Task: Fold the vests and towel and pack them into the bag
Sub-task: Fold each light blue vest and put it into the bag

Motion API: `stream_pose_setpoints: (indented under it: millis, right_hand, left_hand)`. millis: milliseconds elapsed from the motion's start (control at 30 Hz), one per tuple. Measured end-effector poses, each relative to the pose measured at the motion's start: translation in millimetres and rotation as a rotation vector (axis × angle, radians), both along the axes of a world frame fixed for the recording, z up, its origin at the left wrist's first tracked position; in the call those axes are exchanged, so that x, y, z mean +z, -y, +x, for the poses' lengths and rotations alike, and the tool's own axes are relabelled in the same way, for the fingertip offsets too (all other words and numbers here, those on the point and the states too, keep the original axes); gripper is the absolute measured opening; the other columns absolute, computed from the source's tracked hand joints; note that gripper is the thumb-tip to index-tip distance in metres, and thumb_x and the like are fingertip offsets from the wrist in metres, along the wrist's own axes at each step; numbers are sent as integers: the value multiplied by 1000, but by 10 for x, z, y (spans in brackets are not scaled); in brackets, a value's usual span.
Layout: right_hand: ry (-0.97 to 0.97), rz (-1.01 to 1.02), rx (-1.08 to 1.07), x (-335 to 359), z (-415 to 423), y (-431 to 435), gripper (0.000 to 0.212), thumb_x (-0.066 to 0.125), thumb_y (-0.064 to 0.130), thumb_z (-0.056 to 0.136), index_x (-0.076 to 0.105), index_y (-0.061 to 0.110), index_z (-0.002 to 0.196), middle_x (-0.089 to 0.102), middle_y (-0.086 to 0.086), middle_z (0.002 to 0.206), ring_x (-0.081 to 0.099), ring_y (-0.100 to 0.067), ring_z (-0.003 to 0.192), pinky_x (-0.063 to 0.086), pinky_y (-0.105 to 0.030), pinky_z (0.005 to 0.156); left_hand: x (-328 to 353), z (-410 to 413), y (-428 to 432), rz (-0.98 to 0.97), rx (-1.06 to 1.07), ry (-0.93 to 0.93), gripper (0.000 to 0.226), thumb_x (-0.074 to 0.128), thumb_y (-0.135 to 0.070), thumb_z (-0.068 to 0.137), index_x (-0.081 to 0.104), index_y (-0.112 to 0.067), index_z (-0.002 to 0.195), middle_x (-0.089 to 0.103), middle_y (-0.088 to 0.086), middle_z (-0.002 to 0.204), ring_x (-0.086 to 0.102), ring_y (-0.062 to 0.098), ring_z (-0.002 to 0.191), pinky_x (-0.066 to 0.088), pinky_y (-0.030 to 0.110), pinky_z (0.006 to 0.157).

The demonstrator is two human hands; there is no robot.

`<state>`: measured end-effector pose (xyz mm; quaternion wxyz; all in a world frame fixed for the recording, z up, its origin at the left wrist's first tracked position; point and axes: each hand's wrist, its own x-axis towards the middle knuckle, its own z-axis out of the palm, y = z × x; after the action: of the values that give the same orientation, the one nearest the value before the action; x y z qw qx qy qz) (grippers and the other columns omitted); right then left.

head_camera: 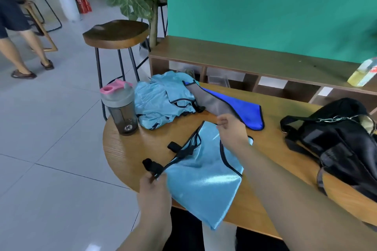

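Your left hand (155, 184) pinches the black strap (151, 164) at the near left corner of a light blue vest (200, 179); your right hand (230, 128) pinches the far edge of the same vest, with its fingers curled on the cloth; the vest lies spread on the round wooden table (126, 149) right in front of you, and its near end hangs off the table edge at 6 o'clock; at 11 o'clock a heap of light blue vests (161, 100) sits all crumpled; just beside it, at 12 o'clock, lies a dark blue vest (246, 112) with a grey cloth (212, 102) on top; you cannot tell if that grey cloth is the towel; the black bag (336, 138) sits on the table at 3 o'clock, well apart from the vest you hold; a shaker bottle (120, 108) with a pink and grey lid stands upright at 10 o'clock, near the heap; past the table a wooden stool (116, 32) stands at 11 o'clock; a low wooden shelf (244, 57) runs along a green wall (265, 6) at 1 o'clock.
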<state>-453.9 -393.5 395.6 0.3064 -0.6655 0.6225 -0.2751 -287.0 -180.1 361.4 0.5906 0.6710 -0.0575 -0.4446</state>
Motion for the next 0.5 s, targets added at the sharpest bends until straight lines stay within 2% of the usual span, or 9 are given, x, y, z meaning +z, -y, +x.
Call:
stream_pose_setpoints:
  millis: [67, 100, 167, 200, 267, 367, 500]
  right_hand:
    - [-216, -105, 169, -124, -176, -97, 34, 53, 22, 106, 60, 28, 139, 62, 11, 135, 64, -14, 115, 57, -33, 92]
    - [-338, -117, 269, -203, -276, -141, 37, 51, 31, 108, 55, 31, 145, 55, 11, 147, 57, -15, 129, 53, -36, 103]
    - [-526, -97, 407, -376, -466, -212, 52, 42, 52, 108, 43, 33, 157, 32, 12, 167, 24, -12, 157, 34, -38, 124]
    - [-564, -86, 424, -459, -546, -258, 60, 35, 60, 106, 37, 33, 160, 22, 12, 171, 8, -10, 160, 24, -39, 129]
    - [-570, -82, 366, -556, -684, -414, 66, 29, 63, 105, 30, 33, 164, 10, 13, 174, -8, -8, 161, 15, -40, 131]
    - [-575, -83, 147, -593, -782, -781, 63, 30, 62, 106, 30, 34, 163, 10, 11, 174, -5, -12, 161, 15, -41, 131]
    - [-713, -69, -135, -535, -862, -1343, 61, 31, 65, 103, 40, 35, 156, 30, 4, 165, 22, -23, 154, 33, -45, 121]
  left_hand:
    - [-35, 7, 4, 24, -30, 56, 45, 68, -49, 77, 57, -46, 120, 72, -5, 109, 70, 22, 104, 60, 50, 93]
    - [-25, 1, 8, 22, -36, 77, 47, 68, -49, 79, 55, -45, 124, 71, -5, 110, 69, 22, 104, 59, 50, 94]
    - [-29, 28, 57, 15, -46, 107, 46, 66, -40, 89, 51, -37, 132, 68, -2, 110, 67, 22, 103, 58, 48, 94]
    - [-39, 56, 102, 9, -56, 126, 43, 66, -34, 93, 51, -32, 133, 67, -1, 110, 66, 22, 102, 57, 46, 93]
    - [-45, 108, 210, -3, -111, 158, 36, 66, -26, 98, 49, -27, 130, 66, -4, 110, 65, 18, 100, 55, 40, 88]
    - [-13, 172, 413, -15, -227, 219, 36, 68, -24, 100, 49, -29, 130, 66, -4, 109, 65, 16, 95, 51, 32, 71]
    - [60, 169, 725, -11, -433, 406, 43, 72, -26, 98, 53, -26, 137, 63, -6, 109, 64, 15, 91, 48, 27, 62]
